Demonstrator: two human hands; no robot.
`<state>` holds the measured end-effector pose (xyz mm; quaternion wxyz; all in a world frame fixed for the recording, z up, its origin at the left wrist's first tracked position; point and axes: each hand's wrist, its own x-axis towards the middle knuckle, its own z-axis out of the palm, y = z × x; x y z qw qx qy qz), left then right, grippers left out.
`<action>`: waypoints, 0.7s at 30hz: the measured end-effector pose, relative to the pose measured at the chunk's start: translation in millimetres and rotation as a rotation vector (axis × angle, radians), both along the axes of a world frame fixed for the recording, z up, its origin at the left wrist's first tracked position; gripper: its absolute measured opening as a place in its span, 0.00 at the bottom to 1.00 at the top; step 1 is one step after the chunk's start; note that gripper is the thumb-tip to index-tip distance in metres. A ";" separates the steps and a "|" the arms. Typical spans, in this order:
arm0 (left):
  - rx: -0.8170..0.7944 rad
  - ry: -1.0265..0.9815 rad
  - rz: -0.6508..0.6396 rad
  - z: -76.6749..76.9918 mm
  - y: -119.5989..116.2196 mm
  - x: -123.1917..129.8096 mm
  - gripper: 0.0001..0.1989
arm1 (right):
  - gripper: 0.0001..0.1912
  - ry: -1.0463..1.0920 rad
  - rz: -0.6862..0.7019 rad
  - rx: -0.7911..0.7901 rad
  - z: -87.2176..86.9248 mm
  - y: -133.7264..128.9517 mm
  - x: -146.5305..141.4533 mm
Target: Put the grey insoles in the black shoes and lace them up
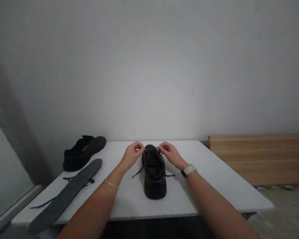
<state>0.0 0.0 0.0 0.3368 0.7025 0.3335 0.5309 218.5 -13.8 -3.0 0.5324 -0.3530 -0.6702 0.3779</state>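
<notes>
A black lace-up shoe [155, 186] stands upright on the white table, heel toward me and toe toward the wall. At its left side, near the front of the opening, my left hand [134, 153] is closed in a pinch on the shoelace. My right hand [171, 153] pinches the lace on the opposite side, fingertips close to the shoe. Between the hands the lace [151, 150] runs across the top of the shoe. Loose lace ends hang down to the table on both sides.
On the left of the white table [184, 202] lie a second black shoe [77, 156] and a long grey insole [67, 196], with a black lace [43, 204] under the insole. A wall rises behind. Wooden boards [259, 159] stand at the right.
</notes>
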 end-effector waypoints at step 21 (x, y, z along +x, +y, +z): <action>-0.248 -0.119 -0.156 0.3 -1.8 0.2 0.13 | 0.17 0.361 0.034 -0.100 11.8 -6.9 5.0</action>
